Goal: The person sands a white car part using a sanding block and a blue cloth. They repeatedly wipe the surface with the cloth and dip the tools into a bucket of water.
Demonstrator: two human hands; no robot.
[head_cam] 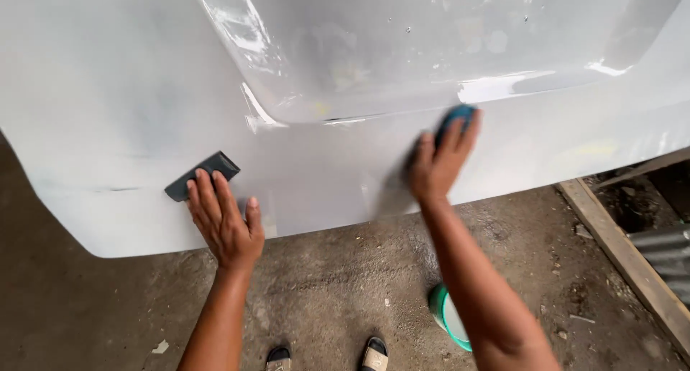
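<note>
Now the left hand (224, 223) presses a dark block (202, 175) on the white car panel (108, 90) while the right hand (437, 166) grips a blue pad (456, 116) (rubbing one spot too hard could scratch it).

soft daylight, glare on panel (345, 69)

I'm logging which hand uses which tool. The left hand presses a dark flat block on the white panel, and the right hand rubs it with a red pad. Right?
Not quite: in the head view the right hand rubs the white panel with a blue pad, not red. The left hand does press the dark flat block.
</note>
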